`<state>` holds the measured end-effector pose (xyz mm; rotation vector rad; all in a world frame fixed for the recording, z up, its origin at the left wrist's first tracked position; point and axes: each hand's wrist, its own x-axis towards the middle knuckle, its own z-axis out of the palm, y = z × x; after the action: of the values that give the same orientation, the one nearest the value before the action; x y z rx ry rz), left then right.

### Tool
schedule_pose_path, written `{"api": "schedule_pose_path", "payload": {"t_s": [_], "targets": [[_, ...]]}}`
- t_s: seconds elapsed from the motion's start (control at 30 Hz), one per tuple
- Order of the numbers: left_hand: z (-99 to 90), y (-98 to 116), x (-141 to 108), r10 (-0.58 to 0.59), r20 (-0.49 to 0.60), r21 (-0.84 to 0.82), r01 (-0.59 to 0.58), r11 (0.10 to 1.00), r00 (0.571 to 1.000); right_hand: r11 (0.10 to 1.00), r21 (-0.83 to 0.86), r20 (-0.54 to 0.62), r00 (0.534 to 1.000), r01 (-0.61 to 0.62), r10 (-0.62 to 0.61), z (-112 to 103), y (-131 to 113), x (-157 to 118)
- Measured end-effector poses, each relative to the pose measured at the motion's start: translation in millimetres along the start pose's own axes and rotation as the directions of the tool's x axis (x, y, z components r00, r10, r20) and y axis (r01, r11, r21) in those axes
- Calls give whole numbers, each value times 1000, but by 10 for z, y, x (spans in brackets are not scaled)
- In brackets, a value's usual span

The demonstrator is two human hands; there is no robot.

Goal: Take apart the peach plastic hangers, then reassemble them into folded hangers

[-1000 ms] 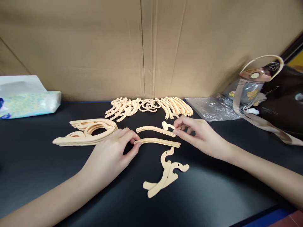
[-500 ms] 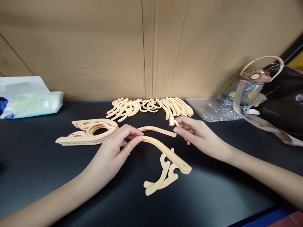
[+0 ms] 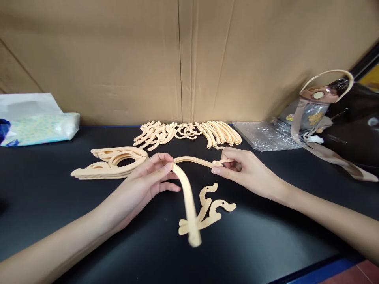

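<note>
My left hand (image 3: 152, 175) pinches the upper end of a cream curved hanger arm (image 3: 188, 197), which hangs toward me. A second curved hanger arm (image 3: 194, 159) reaches from beside those fingertips to my right hand (image 3: 237, 165). The right fingers are closed on a small curved hanger hook (image 3: 226, 160) at that arm's right end; whether they grip the arm too is partly hidden. Below lie two loose curved hook-shaped parts (image 3: 220, 205), overlapped by the hanging arm. Left of my left hand sits a stack of folded hangers (image 3: 106, 173).
At the back lie piles of wavy cream parts (image 3: 155, 134), small hooks (image 3: 188, 132) and curved arms (image 3: 223, 134) before a cardboard wall (image 3: 118, 59). A tissue pack (image 3: 41, 126) stands left. Plastic film (image 3: 263, 136), a strapped bottle (image 3: 316, 110) and a dark bag (image 3: 352, 130) are right.
The arm in my left hand has swung from pointing right to pointing down toward me. My right hand has brought the hook to the other arm's right end.
</note>
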<state>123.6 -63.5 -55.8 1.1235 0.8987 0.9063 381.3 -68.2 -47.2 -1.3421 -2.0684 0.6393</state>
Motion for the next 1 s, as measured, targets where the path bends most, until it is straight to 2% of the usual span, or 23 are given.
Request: {"api": "schedule_pose_path", "payload": {"t_s": [0.1,0.3,0.4,0.57,0.7,0.87,0.93,1.0], "targets": [[26,19,-18,-20,-57,45,22,999,998,997,-60,23,999,50,-48,14,-4,8],[60,53,-57,9,-152,325,42,945,988,987,-31,85,984,158,-155,56,9,-12],[36,51,-69,3,-166,350,56,935,986,979,-42,81,978,197,-194,79,24,-28],[3,21,-85,-62,-107,343,95,934,992,986,45,64,985,159,-162,114,28,-22],[39,27,-92,-147,-56,346,157,925,988,984,130,101,986,119,-132,125,-18,-35],[107,9,-100,-163,77,423,116,899,984,977,147,146,974,152,-174,122,-60,-64],[123,-33,-125,-136,115,519,57,853,984,971,141,166,962,195,-218,132,-57,-64],[135,-84,-169,-38,121,683,-55,729,992,960,161,182,949,230,-258,154,-51,-59]]}}
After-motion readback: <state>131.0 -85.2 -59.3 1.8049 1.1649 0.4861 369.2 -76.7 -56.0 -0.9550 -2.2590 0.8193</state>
